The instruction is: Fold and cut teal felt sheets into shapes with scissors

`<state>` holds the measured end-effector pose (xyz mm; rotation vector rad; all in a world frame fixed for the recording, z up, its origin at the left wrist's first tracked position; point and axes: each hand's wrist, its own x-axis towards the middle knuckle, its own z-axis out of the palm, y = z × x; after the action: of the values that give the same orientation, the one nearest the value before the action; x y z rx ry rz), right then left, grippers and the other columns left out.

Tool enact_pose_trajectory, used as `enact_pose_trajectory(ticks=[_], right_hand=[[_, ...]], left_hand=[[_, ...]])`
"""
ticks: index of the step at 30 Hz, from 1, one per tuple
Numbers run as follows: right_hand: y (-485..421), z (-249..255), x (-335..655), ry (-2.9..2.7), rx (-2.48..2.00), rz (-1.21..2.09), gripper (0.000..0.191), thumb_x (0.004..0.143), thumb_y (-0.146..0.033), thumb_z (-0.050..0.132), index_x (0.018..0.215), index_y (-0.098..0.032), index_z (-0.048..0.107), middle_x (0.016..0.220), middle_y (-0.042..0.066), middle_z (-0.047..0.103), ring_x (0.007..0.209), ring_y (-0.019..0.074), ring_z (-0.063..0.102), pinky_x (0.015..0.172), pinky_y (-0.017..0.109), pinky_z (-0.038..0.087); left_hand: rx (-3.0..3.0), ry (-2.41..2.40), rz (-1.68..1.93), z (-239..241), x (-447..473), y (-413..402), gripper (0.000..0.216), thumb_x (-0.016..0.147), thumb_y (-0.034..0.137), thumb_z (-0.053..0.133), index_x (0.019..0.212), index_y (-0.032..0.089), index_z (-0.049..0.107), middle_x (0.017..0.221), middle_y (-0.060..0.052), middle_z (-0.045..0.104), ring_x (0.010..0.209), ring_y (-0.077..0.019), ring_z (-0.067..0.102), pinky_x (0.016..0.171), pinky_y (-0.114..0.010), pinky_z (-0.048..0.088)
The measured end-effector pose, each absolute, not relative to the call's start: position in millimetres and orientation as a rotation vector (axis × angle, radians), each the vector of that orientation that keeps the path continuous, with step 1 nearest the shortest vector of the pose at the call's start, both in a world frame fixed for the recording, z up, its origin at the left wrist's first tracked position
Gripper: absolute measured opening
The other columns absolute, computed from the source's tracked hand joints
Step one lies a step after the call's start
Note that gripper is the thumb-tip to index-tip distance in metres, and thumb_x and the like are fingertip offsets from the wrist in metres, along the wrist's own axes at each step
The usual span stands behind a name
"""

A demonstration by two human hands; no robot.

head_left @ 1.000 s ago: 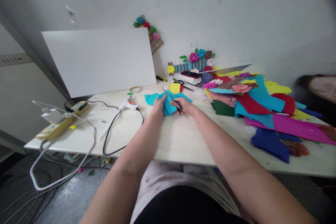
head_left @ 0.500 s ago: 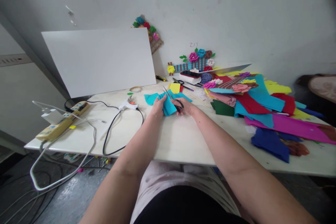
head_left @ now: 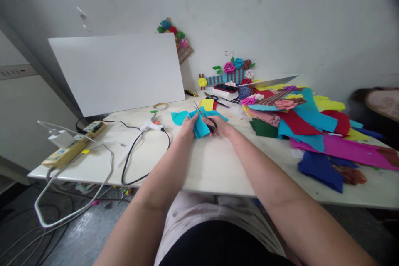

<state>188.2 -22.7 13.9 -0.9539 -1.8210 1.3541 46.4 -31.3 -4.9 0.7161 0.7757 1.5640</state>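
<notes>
Turquoise felt (head_left: 199,126) sits gripped in the left hand (head_left: 188,126), bunched between both hands on the counter (head_left: 215,166). Just right of it, the right hand (head_left: 220,126) clasps black-handled scissors (head_left: 205,119); since a second ago the blades have opened slightly, so cutting seems underway.

Two scissors (head_left: 205,117) (head_left: 215,99), one glue gun (head_left: 151,124)

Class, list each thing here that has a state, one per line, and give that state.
Left hand: gripping the turquoise felt.
Right hand: holding the scissors.
Scissors: blades open over the felt.
Glue gun: lying on the table, cord attached.
Power strip: plugs in.
White board: leaning on the wall.
</notes>
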Motion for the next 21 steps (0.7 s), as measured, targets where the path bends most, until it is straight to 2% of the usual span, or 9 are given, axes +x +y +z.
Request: enact_pose_trajectory(ticks=[12, 21], right_hand=[[-24.4, 15.2, 188.1, -1.822, -0.924, 1.325, 0.045, 0.069, -0.056, 0.068, 0.057, -0.019, 0.045, 0.041, -0.004, 0.050, 0.032, 0.0093, 0.048, 0.027, 0.019, 0.026], [-21.5, 13.1, 188.1, -1.820, -0.927, 1.307, 0.040, 0.070, -0.048, 0.069, 0.056, -0.019, 0.045, 0.041, -0.005, 0.049, 0.031, 0.0082, 0.046, 0.026, 0.019, 0.023]], left_hand=[[0.662, 0.748, 1.593, -8.4, 45.6, -27.0, 0.042, 0.067, 0.025, 0.081, 0.104, 0.017, 0.063, 0.088, -0.008, 0.072, 0.088, -0.0241, 0.069, 0.084, -0.039, 0.056], [0.726, 0.733, 1.582, -6.5, 46.2, -28.5, 0.035, 0.066, 0.027, 0.081, 0.093, 0.016, 0.062, 0.081, -0.006, 0.071, 0.077, -0.0213, 0.069, 0.079, -0.039, 0.056]])
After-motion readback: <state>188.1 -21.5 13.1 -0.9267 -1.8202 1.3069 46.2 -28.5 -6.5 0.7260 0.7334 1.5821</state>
